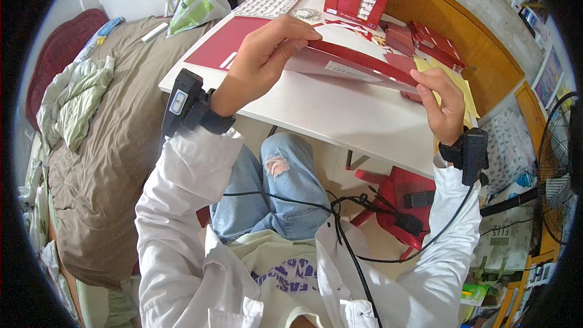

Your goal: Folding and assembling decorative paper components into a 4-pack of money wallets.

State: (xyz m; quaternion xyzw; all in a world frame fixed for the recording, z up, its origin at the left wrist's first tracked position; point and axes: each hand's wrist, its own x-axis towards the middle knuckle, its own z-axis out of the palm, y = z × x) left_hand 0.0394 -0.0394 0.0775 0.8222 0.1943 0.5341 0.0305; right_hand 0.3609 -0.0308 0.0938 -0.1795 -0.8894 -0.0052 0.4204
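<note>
Above the white table [316, 100], a flat cardboard box [355, 73] with a red edge and a pale side bearing a barcode label is held tilted between both hands. My left hand [267, 54] closes over its left end, with thumb and fingers pinched at the corner. At its right end, my right hand [443, 103] grips the edge between thumb and fingers. What lies inside the box, if anything, is hidden. Just beyond it are loose red and yellow pieces [364, 33], and a red flat sheet [212, 45] lies beside my left hand.
A red windowed package [358, 15] stands at the back, near a patterned white sheet [267, 3]. Flat red packages [434, 42] lie at the right. Black cables [334, 209] cross my lap toward a red stool [398, 185]. A fan [557, 164] stands right; a bed [115, 164] left.
</note>
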